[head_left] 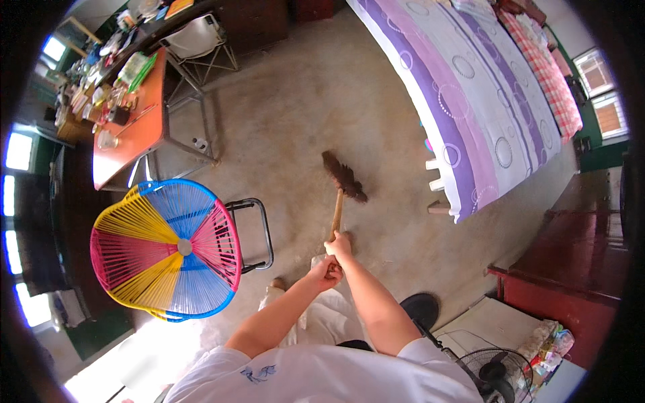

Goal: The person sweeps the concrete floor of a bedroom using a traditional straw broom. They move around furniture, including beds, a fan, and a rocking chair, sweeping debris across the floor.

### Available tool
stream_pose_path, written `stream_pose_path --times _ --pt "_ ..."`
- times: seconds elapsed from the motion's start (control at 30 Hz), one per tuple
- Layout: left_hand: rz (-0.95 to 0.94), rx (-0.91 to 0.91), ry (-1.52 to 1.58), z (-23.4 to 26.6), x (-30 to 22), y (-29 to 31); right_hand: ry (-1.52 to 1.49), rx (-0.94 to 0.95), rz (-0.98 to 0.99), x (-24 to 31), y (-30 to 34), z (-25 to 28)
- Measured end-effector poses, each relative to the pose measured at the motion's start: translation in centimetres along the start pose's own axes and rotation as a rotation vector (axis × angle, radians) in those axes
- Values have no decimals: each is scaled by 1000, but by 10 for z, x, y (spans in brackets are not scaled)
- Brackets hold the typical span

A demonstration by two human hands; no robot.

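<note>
A broom (337, 209) with a pale wooden handle and a dark brown bristle head (345, 178) reaches out in front of me, its head at the concrete floor. My right hand (340, 248) is wrapped round the handle, farther along toward the bristles. Closer to my body, my left hand (326, 273) is closed on the same handle, just behind the right. The handle's near end is hidden by my hands and arms.
At left stands a round chair (184, 247) with blue, yellow and pink cords. Behind it is a cluttered orange-topped table (144, 127). A bed with a striped sheet (457, 121) fills the far right; a black fan (494, 373) and red cabinet (557, 289) stand near right.
</note>
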State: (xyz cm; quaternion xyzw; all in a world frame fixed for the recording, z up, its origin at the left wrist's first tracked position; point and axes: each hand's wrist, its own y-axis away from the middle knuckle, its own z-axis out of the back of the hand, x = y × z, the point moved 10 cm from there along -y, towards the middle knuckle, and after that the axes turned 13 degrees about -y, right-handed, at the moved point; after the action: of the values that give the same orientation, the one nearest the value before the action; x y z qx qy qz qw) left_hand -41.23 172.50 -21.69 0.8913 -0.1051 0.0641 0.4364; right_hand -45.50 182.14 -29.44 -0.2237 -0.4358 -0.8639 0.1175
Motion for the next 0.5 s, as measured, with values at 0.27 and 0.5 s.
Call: stream_pose_path --times 0.27,0.5 --pt "32 -216 82 -54 36 27 -184 306 -42 8 46 27" --pt "-25 8 94 -142 -36 6 -161 161 81 84 -15 112"
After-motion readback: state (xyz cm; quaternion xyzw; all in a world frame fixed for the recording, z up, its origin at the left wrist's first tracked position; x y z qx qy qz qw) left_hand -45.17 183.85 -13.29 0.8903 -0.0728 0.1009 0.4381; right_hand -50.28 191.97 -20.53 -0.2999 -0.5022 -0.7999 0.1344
